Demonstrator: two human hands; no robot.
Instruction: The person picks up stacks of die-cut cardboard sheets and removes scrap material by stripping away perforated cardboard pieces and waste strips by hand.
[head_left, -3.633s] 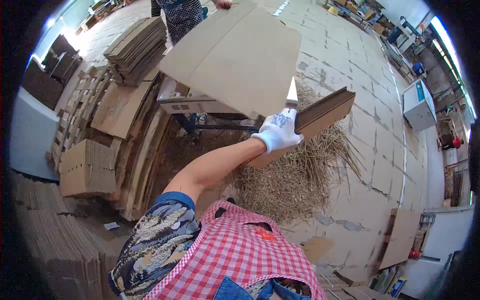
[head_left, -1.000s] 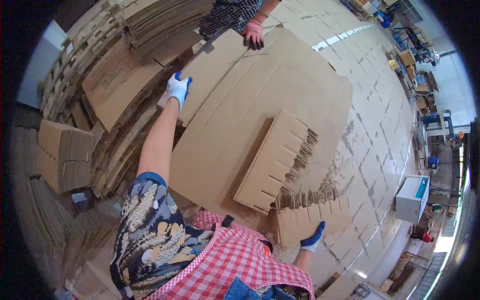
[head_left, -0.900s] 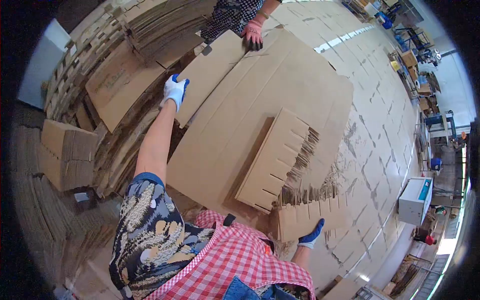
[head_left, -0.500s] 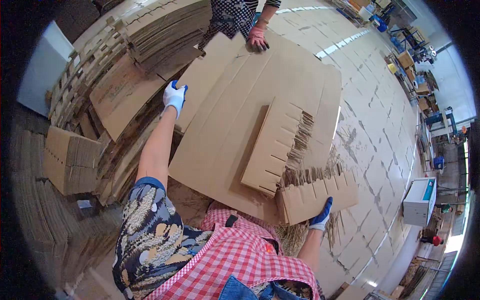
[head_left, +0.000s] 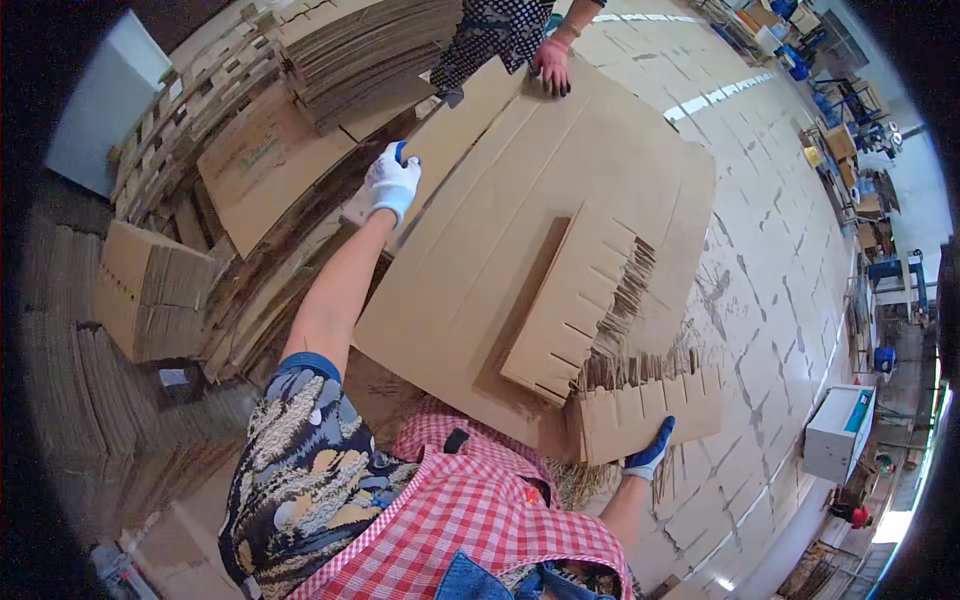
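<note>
My left hand point(head_left: 392, 183), in a white glove with blue on the fingers, is closed at the outer edge of a narrow cardboard strip point(head_left: 452, 140). This strip lies along the left side of a large creased cardboard sheet point(head_left: 470, 230). My right hand point(head_left: 650, 450), in a blue and white glove, grips the near edge of a stack of slotted cardboard pieces point(head_left: 640, 412) at the sheet's near right corner. Another slotted cardboard stack point(head_left: 570, 300) rests on the sheet, with ragged shreds along its right side. The fingers under the right-hand stack are hidden.
Across the sheet, a co-worker's pink-gloved hand point(head_left: 552, 66) rests on its far edge. Stacked cardboard point(head_left: 370, 60) and a wooden pallet point(head_left: 200, 115) stand at the left. Cardboard scraps litter the tiled floor point(head_left: 770, 270) on the right. A white box-shaped unit point(head_left: 838, 432) stands farther right.
The view has shifted, moving the scene rightward. My left hand has turned, showing more of its back, and a dark gap now shows between strip and sheet. My right hand keeps its grip.
</note>
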